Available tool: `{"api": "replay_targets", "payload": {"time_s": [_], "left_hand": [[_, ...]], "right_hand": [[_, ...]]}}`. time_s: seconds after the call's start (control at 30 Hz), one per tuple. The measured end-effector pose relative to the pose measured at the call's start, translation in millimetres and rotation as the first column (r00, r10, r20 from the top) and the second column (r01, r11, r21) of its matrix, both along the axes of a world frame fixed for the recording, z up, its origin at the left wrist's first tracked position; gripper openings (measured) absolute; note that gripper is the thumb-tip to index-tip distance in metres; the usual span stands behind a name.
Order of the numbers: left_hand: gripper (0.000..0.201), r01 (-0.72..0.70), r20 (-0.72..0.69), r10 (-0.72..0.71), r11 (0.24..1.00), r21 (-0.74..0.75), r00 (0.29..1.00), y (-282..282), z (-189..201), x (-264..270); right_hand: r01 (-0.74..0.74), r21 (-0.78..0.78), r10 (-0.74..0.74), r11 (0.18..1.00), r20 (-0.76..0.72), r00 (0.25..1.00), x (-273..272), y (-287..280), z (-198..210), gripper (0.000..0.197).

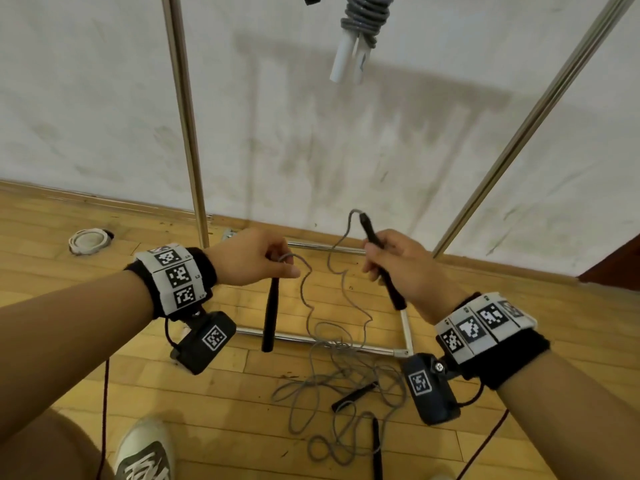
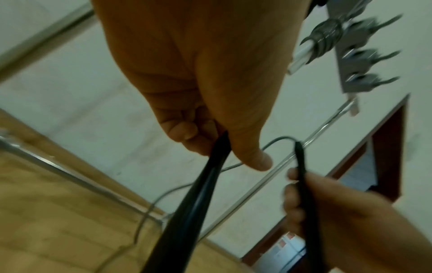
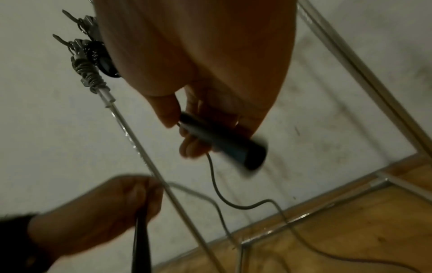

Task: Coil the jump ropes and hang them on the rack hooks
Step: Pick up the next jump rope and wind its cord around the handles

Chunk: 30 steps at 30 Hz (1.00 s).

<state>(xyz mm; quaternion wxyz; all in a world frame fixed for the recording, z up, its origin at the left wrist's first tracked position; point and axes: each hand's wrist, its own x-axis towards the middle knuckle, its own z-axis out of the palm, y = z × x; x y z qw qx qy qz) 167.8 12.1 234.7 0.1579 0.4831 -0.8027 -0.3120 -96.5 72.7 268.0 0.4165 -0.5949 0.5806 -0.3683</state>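
1. Handles first: your left hand [image 1: 252,258] pinches the top of one black handle [image 1: 268,315] where the grey cord [image 1: 341,271] leaves it, so the handle hangs straight down below your grip. Your right hand [image 1: 403,268] is curled round the other black handle [image 1: 379,258], its cord end pointing up and away from you.

2. Holding both ends apart like this looks meant to find the rope's two ends and let the cord fall free between your grips before you start coiling.

3. The cord drops from each grip in loose kinks and lands in a tangle on the floor [image 1: 86,341] below and between your hands, over the rack base bar [image 1: 311,339]. Untangling probably comes before any neat coil.

4. A second rope lies lower in that heap, with two more black handles [image 1: 353,396] near your right wrist camera; where one cord ends and the other begins I cannot tell.

5. Above your grips, a coiled grey rope with white handles [image 1: 360,29] already hangs; its hook is cut off in the head view. In the left wrist view the hook strip [image 2: 355,61] shows free prongs, though blurred.

6. Both wrist views are smeared, so fingertip contact on the cord itself is hard to make out.
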Motion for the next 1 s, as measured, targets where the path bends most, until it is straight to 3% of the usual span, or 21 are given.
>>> {"api": "replay_targets", "payload": {"time_s": [0.13,0.3,0.47,0.63,0.7,0.8,0.83,0.9,1.0], "left_hand": [[0.051,-0.057,-0.191,0.052,0.998,-0.018,0.980,10,30,-14],[0.038,-0.070,-0.328,0.070,0.997,0.012,0.942,16,45,-31],[0.028,-0.040,-0.359,0.037,0.999,0.000,0.932,23,48,-42],[0.017,-0.055,-0.402,0.042,0.998,-0.021,0.915,26,48,-42],[0.026,-0.043,-0.290,0.029,0.998,-0.044,0.957,26,46,-40],[0.055,0.054,-0.093,-0.053,0.998,0.010,0.994,28,38,-38],[0.052,0.100,-0.092,-0.096,0.994,0.040,0.991,30,35,-38],[0.034,0.178,-0.201,-0.158,0.980,0.085,0.967,34,31,-42],[0.026,0.186,-0.386,-0.107,0.967,0.173,0.916,38,33,-47]], "right_hand": [[-0.129,0.044,0.128,0.991,0.031,0.991,19,14,-10,0.007],[-0.184,-0.015,0.183,0.983,-0.056,0.982,38,16,-17,0.012],[-0.250,-0.085,0.246,0.965,-0.055,0.968,45,15,-15,0.024],[-0.167,-0.117,0.163,0.979,-0.041,0.986,43,8,-10,0.009],[-0.127,-0.135,0.128,0.983,-0.006,0.992,40,3,-3,0.008],[-0.035,-0.187,0.048,0.982,0.067,0.997,35,-3,9,0.008],[0.000,-0.210,0.020,0.978,0.092,0.996,34,-5,12,0.007],[0.057,-0.237,-0.019,0.970,0.160,0.987,34,-7,18,0.009],[0.104,-0.250,-0.044,0.963,0.236,0.971,37,-6,24,0.010]]}}
